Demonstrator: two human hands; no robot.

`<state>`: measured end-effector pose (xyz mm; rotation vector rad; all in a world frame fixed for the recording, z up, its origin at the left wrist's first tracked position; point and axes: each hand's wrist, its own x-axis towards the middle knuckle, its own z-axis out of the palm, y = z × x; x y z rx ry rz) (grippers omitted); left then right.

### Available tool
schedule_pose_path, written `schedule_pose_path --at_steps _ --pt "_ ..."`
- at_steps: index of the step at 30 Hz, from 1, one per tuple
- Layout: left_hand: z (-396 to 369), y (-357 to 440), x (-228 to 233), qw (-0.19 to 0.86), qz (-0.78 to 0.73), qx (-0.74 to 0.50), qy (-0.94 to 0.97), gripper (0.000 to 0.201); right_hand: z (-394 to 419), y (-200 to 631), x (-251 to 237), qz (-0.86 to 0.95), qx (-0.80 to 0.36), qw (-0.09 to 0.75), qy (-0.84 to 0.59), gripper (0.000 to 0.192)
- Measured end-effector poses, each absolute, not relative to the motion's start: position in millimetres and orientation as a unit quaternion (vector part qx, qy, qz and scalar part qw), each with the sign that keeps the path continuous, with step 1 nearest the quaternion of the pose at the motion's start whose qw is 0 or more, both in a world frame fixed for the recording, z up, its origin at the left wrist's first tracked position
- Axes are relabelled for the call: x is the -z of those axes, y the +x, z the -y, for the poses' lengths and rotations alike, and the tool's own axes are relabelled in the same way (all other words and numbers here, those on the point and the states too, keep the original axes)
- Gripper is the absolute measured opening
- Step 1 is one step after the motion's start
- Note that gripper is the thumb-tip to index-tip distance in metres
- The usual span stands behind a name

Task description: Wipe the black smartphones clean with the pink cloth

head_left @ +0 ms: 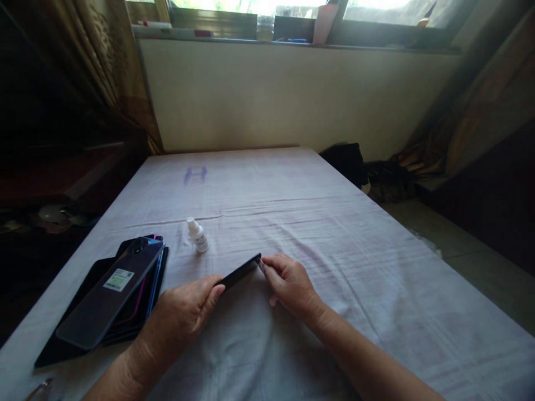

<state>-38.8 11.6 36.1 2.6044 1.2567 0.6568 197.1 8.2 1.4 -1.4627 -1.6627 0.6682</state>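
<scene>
My left hand grips one end of a black phone, held nearly edge-on above the white cloth. At the phone's far right end, the fingers of my right hand are pinched together around something small and thin that I cannot make out. They touch or nearly touch the phone's corner. A small white bottle with a pointed cap stands on the cloth behind my left hand. Left of that hand lies a stack of dark devices, topped by a grey phone with a white label.
The white cloth has creases and a purple mark near the back. Part of a thin metallic object shows at the lower left corner. A dark bag-like thing sits beyond the right edge. Curtains and a windowsill frame the back.
</scene>
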Motion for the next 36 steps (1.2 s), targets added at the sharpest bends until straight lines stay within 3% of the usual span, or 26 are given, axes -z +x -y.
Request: schedule_pose_path --at_steps 9,17,23,36 --pt "-11 -40 -31 0.076 -0.425 -0.223 0.874 0.042 -4 195 -11 0.684 -0.168 0.474 -0.529 0.025" --pt "-10 -39 -38 0.132 -0.447 -0.220 0.857 0.038 -7 202 -16 0.793 0.093 0.357 -0.484 0.032" --pt "3 -68 -22 0.244 -0.463 -0.275 0.806 0.032 -7 203 -17 0.794 0.125 0.349 -0.481 0.031" --pt "24 -63 -11 0.163 -0.404 -0.354 0.827 0.025 5 190 -24 0.802 0.126 0.360 -0.459 0.029"
